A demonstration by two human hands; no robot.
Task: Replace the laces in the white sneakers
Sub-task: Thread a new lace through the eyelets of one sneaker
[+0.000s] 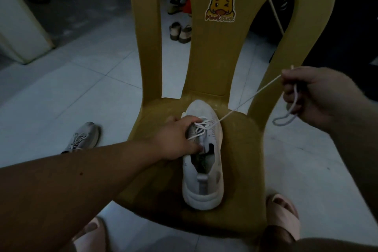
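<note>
resting on a yellow plastic chair (204, 71), sneaker (201, 174) over tiled floor (71, 88).

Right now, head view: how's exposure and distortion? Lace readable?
Head view: dim and underexposed; the left forearm is almost black and stretched large by the wide angle. The white lace reads clearly, taut from sneaker to right hand. No glare. Shoes behind the chair are murky.

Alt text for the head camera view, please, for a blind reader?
A left hand steadies a white sneaker on a yellow plastic chair while the right hand holds its white lace taut. Another sneaker lies on the floor.
</note>
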